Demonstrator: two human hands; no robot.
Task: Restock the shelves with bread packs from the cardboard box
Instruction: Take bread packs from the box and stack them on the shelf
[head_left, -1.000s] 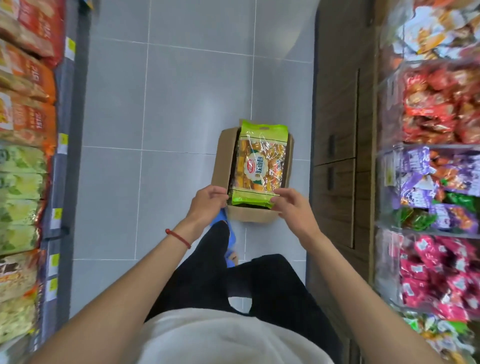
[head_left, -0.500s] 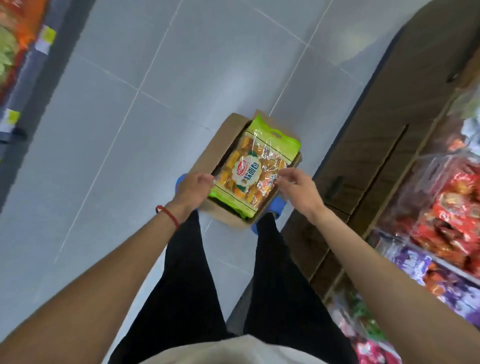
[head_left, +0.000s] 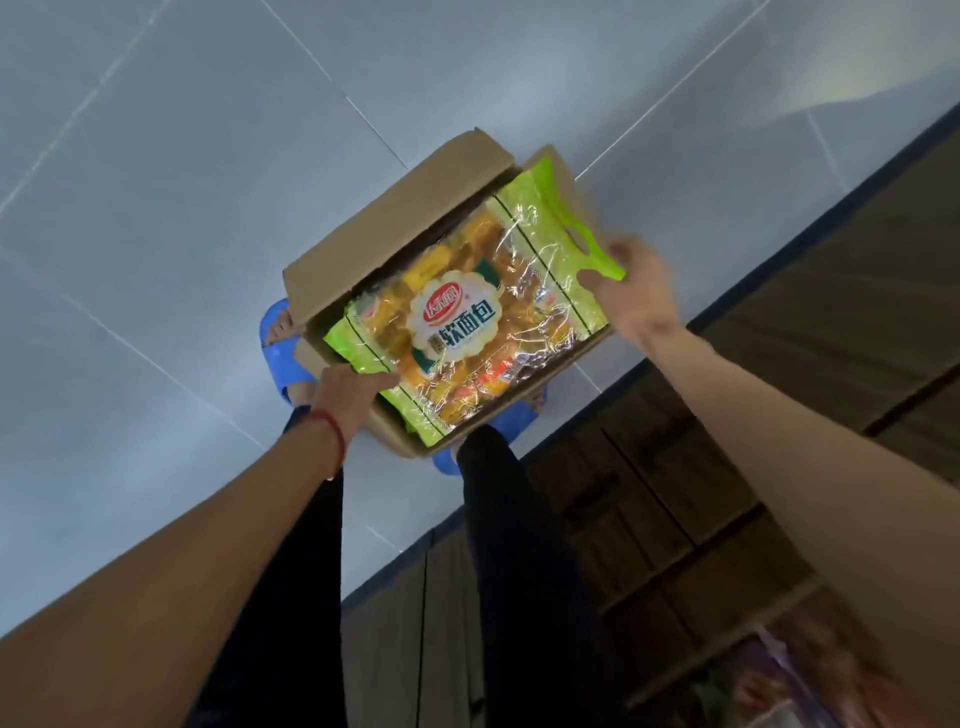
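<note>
You stand on a grey tiled floor (head_left: 182, 208), with a wooden cabinet (head_left: 831, 364) along your right. The open box (head_left: 395, 218) sits on the floor at your feet, one flap raised on its far left side. The pack (head_left: 467, 322), green-edged and clear over yellow bread, lies face up across the box's mouth; whether it touches the box you cannot tell. Your right hand (head_left: 634, 291), blurred, curls its fingers round the pack's handle end. Your left hand (head_left: 350, 389) pinches the opposite green edge near a corner. Blue slippers (head_left: 283, 358) show beside the box. A red band (head_left: 332, 431) circles your left wrist.
</note>
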